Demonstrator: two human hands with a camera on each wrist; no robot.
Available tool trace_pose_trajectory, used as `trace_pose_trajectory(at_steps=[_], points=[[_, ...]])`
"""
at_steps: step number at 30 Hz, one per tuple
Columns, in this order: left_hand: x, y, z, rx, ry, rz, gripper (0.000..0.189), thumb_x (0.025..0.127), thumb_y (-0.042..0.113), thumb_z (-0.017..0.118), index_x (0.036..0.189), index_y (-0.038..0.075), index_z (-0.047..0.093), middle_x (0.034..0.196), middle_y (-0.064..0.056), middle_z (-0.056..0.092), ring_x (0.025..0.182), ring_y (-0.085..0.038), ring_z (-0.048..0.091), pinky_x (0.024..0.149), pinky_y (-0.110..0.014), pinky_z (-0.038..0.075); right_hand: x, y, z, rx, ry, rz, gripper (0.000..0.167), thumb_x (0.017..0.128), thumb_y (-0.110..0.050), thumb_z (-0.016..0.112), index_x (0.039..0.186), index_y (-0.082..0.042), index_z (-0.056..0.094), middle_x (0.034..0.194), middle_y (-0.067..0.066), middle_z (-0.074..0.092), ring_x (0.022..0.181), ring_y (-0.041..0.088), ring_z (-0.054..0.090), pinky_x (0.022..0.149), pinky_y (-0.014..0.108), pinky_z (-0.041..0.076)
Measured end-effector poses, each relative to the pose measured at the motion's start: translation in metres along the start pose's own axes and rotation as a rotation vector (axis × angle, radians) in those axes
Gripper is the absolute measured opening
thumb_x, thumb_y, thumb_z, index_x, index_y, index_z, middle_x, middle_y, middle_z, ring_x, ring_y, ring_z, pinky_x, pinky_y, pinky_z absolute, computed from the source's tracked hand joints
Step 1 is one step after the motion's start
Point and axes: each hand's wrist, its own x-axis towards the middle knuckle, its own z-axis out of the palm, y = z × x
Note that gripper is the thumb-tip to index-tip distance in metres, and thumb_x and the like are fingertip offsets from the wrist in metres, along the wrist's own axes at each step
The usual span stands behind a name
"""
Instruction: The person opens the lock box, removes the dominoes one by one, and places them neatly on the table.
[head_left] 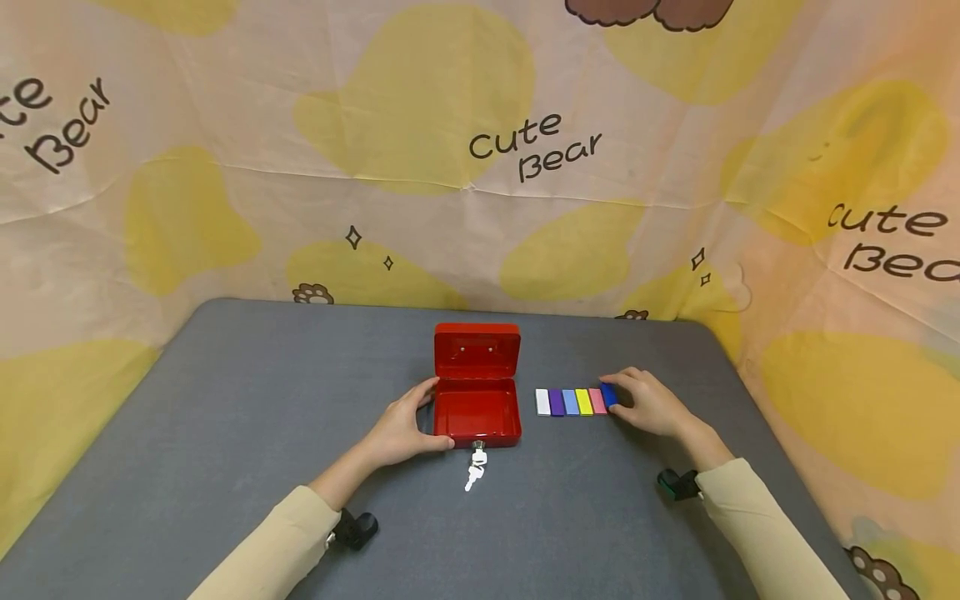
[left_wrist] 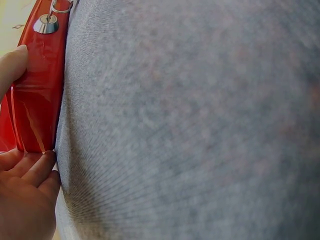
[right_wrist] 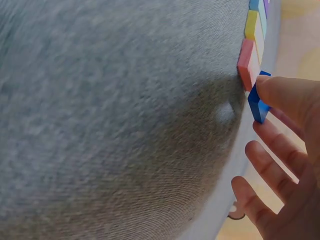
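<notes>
A red cash box (head_left: 477,414) stands on the table with its lid (head_left: 477,350) raised, and its inside shows bare red. Keys (head_left: 475,468) hang from the lock (left_wrist: 46,24) on its front. My left hand (head_left: 401,425) holds the box at its left side, thumb on the front face and fingers against the side wall. To the right of the box, my right hand (head_left: 651,402) pinches a dark blue domino (right_wrist: 259,104) between thumb and finger. That domino is slightly tilted at the right end of a row of dominoes, beside the pink domino (head_left: 597,401).
The row continues leftward with a yellow domino (head_left: 583,402), a light blue domino (head_left: 571,402), a purple domino (head_left: 557,402) and a white domino (head_left: 542,402). A grey cloth covers the table (head_left: 247,433). Behind it hangs a patterned curtain (head_left: 420,108).
</notes>
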Motion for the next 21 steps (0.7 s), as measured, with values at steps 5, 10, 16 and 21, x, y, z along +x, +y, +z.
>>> trace_pose_trajectory(at_steps=[5,10,16,21], points=[[-0.0002,0.0001,0.0001,0.003,0.004,0.003,0.094,0.064,0.035,0.083,0.141,0.009,0.034,0.139,-0.014,0.042,0.121,-0.027,0.05,0.097,-0.047,0.041,-0.0031,0.0039,0.0024,-0.005,-0.011,0.009,0.046,0.079,-0.015,0.071,0.123,-0.007,0.058,0.111,0.014,0.058,0.099,0.031,0.054,0.085,0.051,0.045],[-0.0005,0.0001,0.0002,-0.002,0.002,0.0,0.094,0.064,0.034,0.083,0.141,0.009,0.034,0.14,-0.014,0.042,0.122,-0.027,0.049,0.097,-0.047,0.041,-0.0051,0.0051,0.0045,-0.015,0.002,0.004,0.046,0.078,-0.014,0.072,0.122,-0.007,0.059,0.111,0.014,0.058,0.099,0.031,0.054,0.084,0.051,0.046],[0.0,-0.0005,0.0004,-0.001,0.004,0.004,0.094,0.064,0.035,0.083,0.141,0.01,0.034,0.14,-0.014,0.042,0.122,-0.027,0.05,0.097,-0.047,0.041,-0.0052,0.0071,0.0079,-0.036,-0.018,0.012,0.045,0.079,-0.017,0.071,0.122,-0.008,0.059,0.112,0.012,0.059,0.098,0.028,0.054,0.084,0.048,0.046],[-0.0002,-0.0001,0.0004,-0.003,0.003,0.007,0.095,0.064,0.035,0.083,0.141,0.009,0.034,0.139,-0.014,0.042,0.122,-0.027,0.05,0.097,-0.047,0.041,-0.0053,0.0071,0.0084,-0.035,-0.015,0.014,0.045,0.078,-0.017,0.071,0.121,-0.008,0.06,0.111,0.012,0.059,0.098,0.028,0.054,0.084,0.048,0.047]])
